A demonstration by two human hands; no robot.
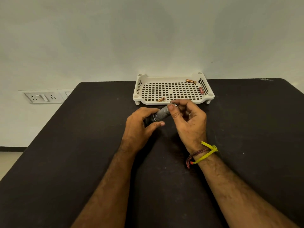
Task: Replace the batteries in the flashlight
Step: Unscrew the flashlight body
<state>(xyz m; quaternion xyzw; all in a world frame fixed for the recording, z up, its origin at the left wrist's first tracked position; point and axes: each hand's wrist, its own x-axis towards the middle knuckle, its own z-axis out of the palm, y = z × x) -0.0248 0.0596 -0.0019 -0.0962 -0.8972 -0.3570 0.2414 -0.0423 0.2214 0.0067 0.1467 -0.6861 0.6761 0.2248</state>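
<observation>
A small grey flashlight (162,114) with a knurled barrel is held above the black table, tilted up to the right. My left hand (141,123) wraps its dark head end. My right hand (187,118) pinches the tail end between thumb and fingers; the end itself is mostly hidden by the fingers. In the white perforated tray (139,89) behind lie three batteries: a copper one (190,81) at the back right, a red one (201,91) along the right wall, and a copper one (161,99) at the front edge.
The black table (82,145) reaches the white wall at the back. A wall socket plate (43,97) sits left of the table. Yellow and red threads (204,153) are tied round my right wrist.
</observation>
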